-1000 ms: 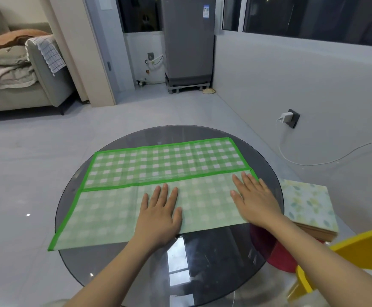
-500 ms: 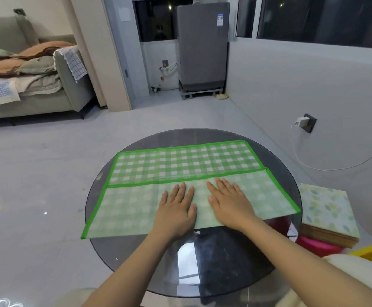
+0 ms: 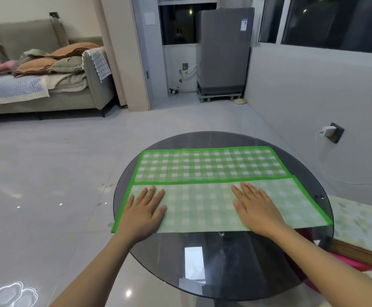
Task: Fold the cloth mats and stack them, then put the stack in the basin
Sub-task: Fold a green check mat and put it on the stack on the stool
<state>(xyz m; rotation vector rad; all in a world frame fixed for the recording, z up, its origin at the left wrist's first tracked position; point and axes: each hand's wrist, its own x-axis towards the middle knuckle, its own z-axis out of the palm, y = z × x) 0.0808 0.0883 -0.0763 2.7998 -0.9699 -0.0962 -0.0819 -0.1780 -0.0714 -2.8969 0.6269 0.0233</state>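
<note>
- Cloth mat (image 3: 207,167), green gingham with a bright green border, lies spread across the round dark glass table (image 3: 202,269), its long side running left to right.
- Its near strip is folded up over itself, showing a paler underside; the folded edge sits roughly along the mat's middle line.
- Left hand (image 3: 144,212) lies flat, palm down, on the left end of that pale folded strip, fingers straight and a little spread; its grip is open, holding nothing.
- Right hand (image 3: 257,208) lies flat on the same strip, right of centre, fingers straight and together; this grip is open too, only pressing the cloth.
- The two hands are well apart, with bare pale cloth between them.
- The mat's near left corner reaches just past the table rim.
- A floral-patterned stack of mats (image 3: 357,229) lies beside the table at the right, resting over something pink (image 3: 353,262).
- Farther back are a grey sofa (image 3: 47,85) heaped with cloths, a grey fridge (image 3: 223,52), and a wall socket with a white charger (image 3: 333,131).
</note>
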